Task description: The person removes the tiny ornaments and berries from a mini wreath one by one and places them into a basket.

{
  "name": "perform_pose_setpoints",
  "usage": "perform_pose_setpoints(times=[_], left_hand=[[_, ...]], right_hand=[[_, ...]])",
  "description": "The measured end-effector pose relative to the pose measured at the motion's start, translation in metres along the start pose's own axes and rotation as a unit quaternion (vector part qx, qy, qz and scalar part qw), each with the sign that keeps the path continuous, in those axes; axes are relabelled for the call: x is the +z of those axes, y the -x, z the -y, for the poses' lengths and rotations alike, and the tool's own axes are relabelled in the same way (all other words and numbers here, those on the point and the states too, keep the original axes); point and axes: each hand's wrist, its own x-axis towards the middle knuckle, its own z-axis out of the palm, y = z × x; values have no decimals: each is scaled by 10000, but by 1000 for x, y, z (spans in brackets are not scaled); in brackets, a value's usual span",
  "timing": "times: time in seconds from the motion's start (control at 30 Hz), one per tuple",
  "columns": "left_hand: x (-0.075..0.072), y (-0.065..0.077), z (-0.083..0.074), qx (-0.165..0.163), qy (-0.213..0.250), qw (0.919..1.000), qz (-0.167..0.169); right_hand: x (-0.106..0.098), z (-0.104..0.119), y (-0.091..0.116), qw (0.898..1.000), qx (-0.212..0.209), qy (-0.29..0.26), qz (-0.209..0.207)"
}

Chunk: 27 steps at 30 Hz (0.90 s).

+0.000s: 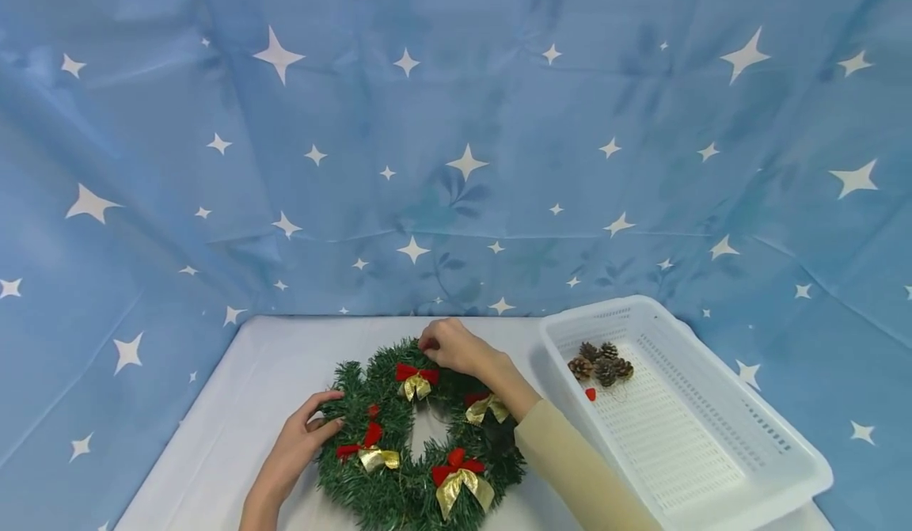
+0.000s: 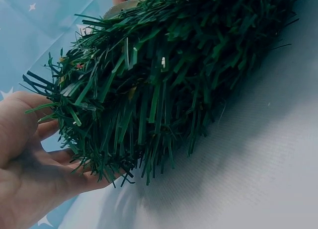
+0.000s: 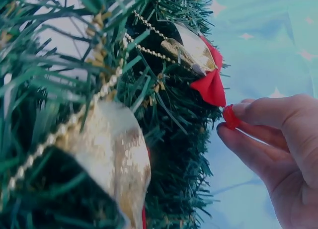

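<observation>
A green tinsel wreath (image 1: 359, 487) lies on the white-covered table, trimmed with red-and-gold bows (image 1: 461, 483) and small red pieces (image 1: 374, 434). My left hand (image 1: 294, 442) holds its left edge, fingers reaching under the green strands in the left wrist view. At the wreath's far side, my right hand (image 1: 459, 349) pinches a small, bumpy red ornament (image 3: 230, 117) between thumb and fingertip. That ornament is right beside a red bow (image 3: 211, 87) in the right wrist view. Gold bead strings (image 3: 49, 139) run through the strands there.
To the right stands a white plastic basket (image 1: 712, 357) with slotted sides. Several pine cones (image 1: 604, 371) and a small red piece (image 1: 590, 394) lie at its far left end. A blue star-patterned cloth (image 1: 463, 104) hangs behind the table (image 1: 271, 349).
</observation>
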Motion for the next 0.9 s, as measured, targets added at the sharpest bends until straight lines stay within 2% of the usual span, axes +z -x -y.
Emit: perform_pose_setpoints(times=[0.6, 0.9], left_hand=[[-1, 2, 0, -79, 26, 9999, 69], [-2, 2, -2, 9, -25, 9999, 128]], right_hand=[[-31, -5, 26, 9999, 15, 119, 54], [-48, -12, 44, 10000, 81, 18, -44]])
